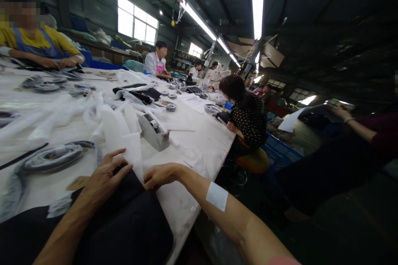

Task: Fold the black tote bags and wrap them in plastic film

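A black fabric bag point(133, 223) lies at the table's near edge, in front of me. My left hand point(107, 174) grips its upper edge, with the thumb and fingers bent over the black cloth. From the bag's top rises a white foam sheet point(133, 149). My right hand point(160, 175) is closed in a pinch at the bag's upper right corner, close beside that sheet. What its fingertips hold is hidden. Beyond the hands stands a grey tape dispenser point(154, 132). A grey wrapped coiled strap point(56, 157) is left of my left hand.
Clear plastic wrapping point(56, 116) and coiled straps cover the left of the white table point(199, 145). Several co-workers sit around it, one in a dotted top point(248, 112) on the right side. A blue crate point(281, 151) is beyond the table. At far right a person holds a sheet point(292, 120).
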`<state>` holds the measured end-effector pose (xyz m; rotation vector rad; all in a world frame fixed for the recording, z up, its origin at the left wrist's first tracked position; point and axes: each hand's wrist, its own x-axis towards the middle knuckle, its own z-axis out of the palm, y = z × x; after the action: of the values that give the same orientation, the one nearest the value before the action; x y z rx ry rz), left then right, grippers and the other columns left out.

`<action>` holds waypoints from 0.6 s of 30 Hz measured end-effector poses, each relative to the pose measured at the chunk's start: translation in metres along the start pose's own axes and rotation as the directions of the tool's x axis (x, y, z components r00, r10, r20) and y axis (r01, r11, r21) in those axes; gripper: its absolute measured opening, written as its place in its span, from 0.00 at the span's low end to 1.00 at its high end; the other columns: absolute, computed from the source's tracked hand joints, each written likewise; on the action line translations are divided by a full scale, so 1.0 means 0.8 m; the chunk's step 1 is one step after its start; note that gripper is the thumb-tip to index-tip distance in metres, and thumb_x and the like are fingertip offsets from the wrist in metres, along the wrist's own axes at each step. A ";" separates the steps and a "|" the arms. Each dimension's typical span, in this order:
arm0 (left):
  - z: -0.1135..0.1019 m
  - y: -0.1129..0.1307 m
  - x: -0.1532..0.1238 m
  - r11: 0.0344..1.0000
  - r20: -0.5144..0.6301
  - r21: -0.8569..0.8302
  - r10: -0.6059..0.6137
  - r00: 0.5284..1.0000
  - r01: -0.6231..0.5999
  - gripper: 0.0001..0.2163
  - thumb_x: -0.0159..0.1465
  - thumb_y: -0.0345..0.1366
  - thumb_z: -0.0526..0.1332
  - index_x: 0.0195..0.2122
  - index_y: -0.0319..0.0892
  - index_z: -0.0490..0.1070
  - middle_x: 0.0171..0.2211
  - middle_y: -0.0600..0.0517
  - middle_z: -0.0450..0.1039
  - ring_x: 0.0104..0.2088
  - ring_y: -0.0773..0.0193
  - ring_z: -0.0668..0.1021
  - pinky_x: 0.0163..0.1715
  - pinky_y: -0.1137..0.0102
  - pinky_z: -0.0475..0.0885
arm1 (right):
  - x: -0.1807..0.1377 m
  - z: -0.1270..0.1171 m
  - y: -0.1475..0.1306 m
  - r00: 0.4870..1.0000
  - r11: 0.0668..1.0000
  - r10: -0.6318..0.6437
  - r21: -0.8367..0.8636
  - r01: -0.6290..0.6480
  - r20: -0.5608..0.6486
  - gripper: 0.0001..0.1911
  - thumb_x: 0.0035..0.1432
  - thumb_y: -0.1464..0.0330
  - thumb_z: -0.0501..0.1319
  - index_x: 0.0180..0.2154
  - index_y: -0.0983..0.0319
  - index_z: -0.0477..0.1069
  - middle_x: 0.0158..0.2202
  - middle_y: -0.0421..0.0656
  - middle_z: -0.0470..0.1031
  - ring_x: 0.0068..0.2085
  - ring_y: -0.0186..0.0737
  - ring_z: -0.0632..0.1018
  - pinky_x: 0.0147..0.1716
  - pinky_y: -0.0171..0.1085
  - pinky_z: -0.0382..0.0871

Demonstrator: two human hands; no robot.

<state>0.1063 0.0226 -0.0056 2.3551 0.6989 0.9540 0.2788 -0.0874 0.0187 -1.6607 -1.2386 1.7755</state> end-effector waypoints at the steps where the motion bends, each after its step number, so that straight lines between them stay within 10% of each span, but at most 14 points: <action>1: 0.000 0.000 0.000 1.000 0.001 0.001 0.001 1.000 -0.001 0.20 0.58 0.55 0.52 0.29 0.44 0.73 0.53 0.46 0.68 0.51 0.51 0.73 0.53 0.59 0.69 | -0.001 -0.001 0.001 0.999 0.999 -0.021 0.029 0.022 -0.036 0.06 0.48 0.77 0.64 0.25 0.65 0.67 0.22 0.33 0.70 0.23 0.27 0.71 0.26 0.28 0.67; 18: 0.014 -0.006 -0.004 0.994 -0.034 -0.105 -0.011 0.999 0.008 0.18 0.58 0.53 0.54 0.27 0.42 0.71 0.61 0.45 0.58 0.55 0.49 0.70 0.56 0.55 0.68 | 0.016 0.003 0.005 0.996 0.939 0.067 -0.334 -0.084 -0.062 0.08 0.45 0.82 0.57 0.26 0.64 0.67 0.16 0.30 0.64 0.18 0.27 0.66 0.18 0.26 0.58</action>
<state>0.1111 0.0215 -0.0168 2.2473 0.6568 1.0050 0.2754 -0.0805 0.0079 -1.9490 -1.5439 1.6210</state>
